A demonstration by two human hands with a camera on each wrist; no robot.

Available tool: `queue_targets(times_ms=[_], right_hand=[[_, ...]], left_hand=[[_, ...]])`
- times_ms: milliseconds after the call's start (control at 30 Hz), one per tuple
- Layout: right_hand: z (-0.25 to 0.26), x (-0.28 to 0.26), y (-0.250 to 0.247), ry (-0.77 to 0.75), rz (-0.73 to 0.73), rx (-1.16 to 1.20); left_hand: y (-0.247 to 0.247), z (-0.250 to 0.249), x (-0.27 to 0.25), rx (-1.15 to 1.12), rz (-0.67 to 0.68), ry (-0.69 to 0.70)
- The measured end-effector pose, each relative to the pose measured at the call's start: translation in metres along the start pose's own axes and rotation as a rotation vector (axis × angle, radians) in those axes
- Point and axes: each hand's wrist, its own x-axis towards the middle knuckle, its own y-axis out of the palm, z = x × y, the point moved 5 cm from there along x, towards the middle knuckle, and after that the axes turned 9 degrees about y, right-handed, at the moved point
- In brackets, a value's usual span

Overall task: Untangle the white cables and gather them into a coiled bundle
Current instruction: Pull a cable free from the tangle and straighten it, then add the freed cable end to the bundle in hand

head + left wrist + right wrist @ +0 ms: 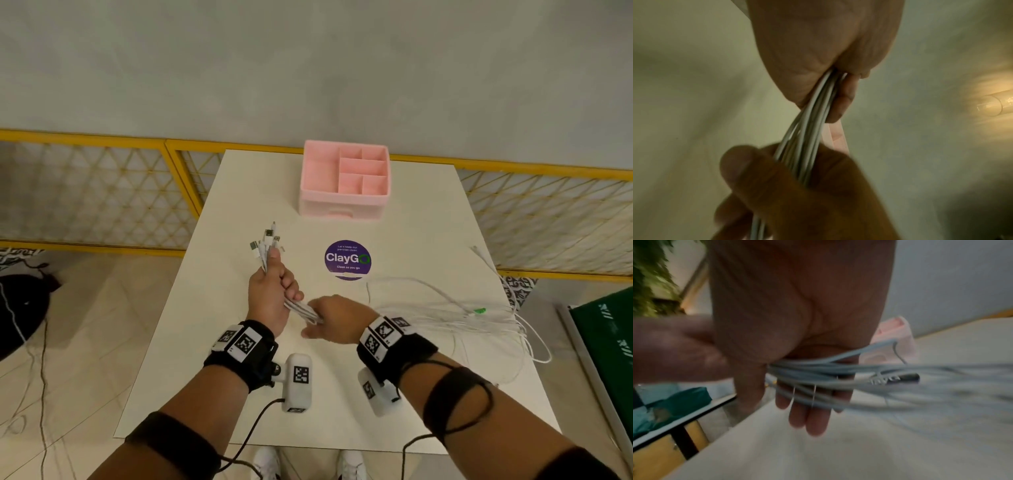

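Note:
Several white cables (445, 310) lie loose across the right half of the white table (212, 359); one carries a small green tag (479, 310). My left hand (274, 291) grips their gathered ends in a fist, and the connectors (267, 241) stick out beyond it. The bundle (809, 121) runs from the left hand (818, 48) into my right hand (797, 194). The right hand (334, 318) sits just right of the left, its thumb holding the cables (818, 374) against nearly straight fingers (809, 418). The left hand (674, 350) shows blurred there.
A pink compartment organizer (346, 181) stands at the table's far edge. A round purple ClayGo sticker (347, 259) lies in the table's middle. Yellow mesh fencing (102, 192) runs behind. A green board (606, 335) leans at the right, a black bag (20, 308) on the floor left.

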Motion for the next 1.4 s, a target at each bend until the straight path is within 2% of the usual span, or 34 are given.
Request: queue_targets(times_ms=[233,400,533,600,733,767,833,900,967,1033,1100,1167,1300,1400], right_hand=[[-0.101,-0.008,0.017,0.337,-0.064,-0.101],[-0.187,-0.047,0.003,0.532,-0.106,-0.199],[-0.235,-0.083,-0.027,0.640,-0.185,-0.244],[-0.251,-0.095,-0.046,0.670,-0.263,-0.282],[-0.269,-0.106,-0.079,0.793,-0.532,-0.405],[-0.269,-0.106,-0.081,0.816,-0.545,-0.435],[-0.270,-0.101,-0.071,0.848,-0.420,-0.446],[-0.276,-0.093,-0.047,0.870,-0.221,-0.388],[-0.274,-0.083,-0.022,0.846,-0.035,-0.280],[-0.253,-0.070,-0.011,0.738,0.120,-0.225],[-0.216,-0.057,-0.017,0.623,0.172,-0.145],[-0.166,-0.043,-0.035,0.470,0.104,0.036],[-0.067,-0.022,-0.072,0.159,-0.136,0.810],[-0.015,-0.013,-0.083,0.052,-0.178,1.019]], left_hand=[[-0.008,-0.012,0.003,-0.022,-0.106,0.133],[-0.016,-0.003,0.007,-0.010,-0.069,0.104],[-0.018,0.009,0.002,-0.018,-0.051,0.062],[-0.011,0.018,-0.002,-0.018,-0.024,0.028],[0.015,0.035,-0.012,0.075,0.113,-0.041],[0.020,0.037,-0.015,0.106,0.152,-0.039],[0.024,0.038,-0.018,0.164,0.227,-0.032],[0.024,0.037,-0.019,0.194,0.282,-0.038],[0.020,0.034,-0.020,0.222,0.317,-0.050],[0.016,0.033,-0.021,0.249,0.352,-0.050],[0.014,0.033,-0.024,0.271,0.381,-0.048],[0.014,0.034,-0.026,0.287,0.397,-0.044],[0.015,0.035,-0.028,0.331,0.430,-0.014],[0.018,0.033,-0.031,0.364,0.480,0.003]])
